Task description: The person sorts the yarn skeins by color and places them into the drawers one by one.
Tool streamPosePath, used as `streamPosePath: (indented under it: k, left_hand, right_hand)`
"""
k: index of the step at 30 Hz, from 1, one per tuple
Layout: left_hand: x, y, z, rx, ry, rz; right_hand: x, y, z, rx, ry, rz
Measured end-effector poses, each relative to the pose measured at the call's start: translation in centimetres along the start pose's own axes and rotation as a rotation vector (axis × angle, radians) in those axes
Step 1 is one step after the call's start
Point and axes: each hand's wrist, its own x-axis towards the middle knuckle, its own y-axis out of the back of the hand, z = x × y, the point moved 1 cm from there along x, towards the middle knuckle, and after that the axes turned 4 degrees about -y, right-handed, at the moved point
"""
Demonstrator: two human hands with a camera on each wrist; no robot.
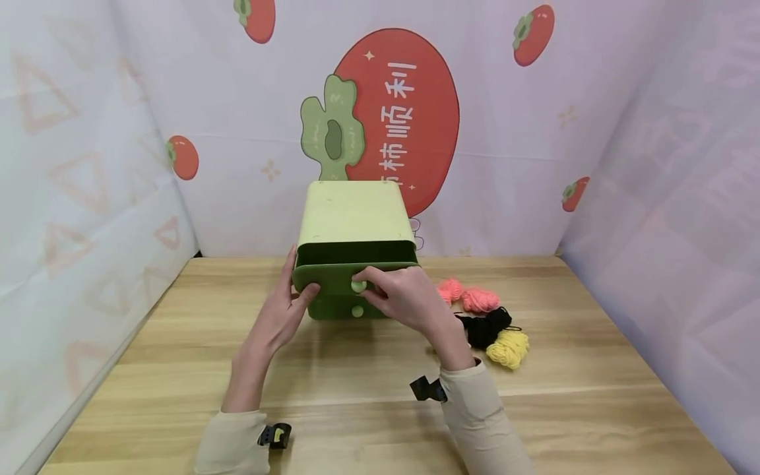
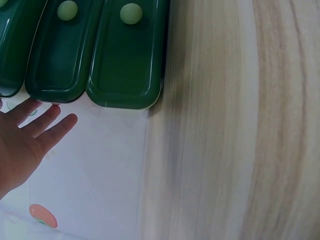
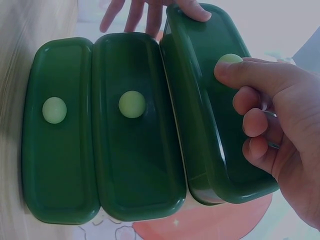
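Observation:
A small chest of drawers with a pale yellow-green body stands on the table, its dark green drawer fronts facing me. The top drawer is partly pulled out, while the middle drawer and bottom drawer look closed. My right hand pinches the top drawer's round pale green knob between thumb and index finger. My left hand is at the chest's left side, thumb touching the top drawer's front. Its other fingers stretch out straight along the side. The drawer's inside is too dark to make out.
Right of the chest lie pink yarn, black yarn and yellow yarn in bundles. The wooden table is bordered by a printed backdrop behind and pale side walls.

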Motion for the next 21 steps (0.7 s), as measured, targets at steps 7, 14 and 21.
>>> streamPosePath:
  k: [7,14,21]
  left_hand:
    - [0.0,0.1,-0.2,0.007,-0.007,-0.003]
    - [0.0,0.3,-0.1,0.019,-0.006,-0.027]
    - [0.0,0.5,0.1,0.018,-0.012,-0.027]
  right_hand:
    - [0.0,0.0,-0.2,-0.024,-0.001,0.002]
    - [0.0,0.3,-0.4,-0.028,-0.015,-0.024]
    - [0.0,1.2,-0.4,0.007,-0.011,-0.012]
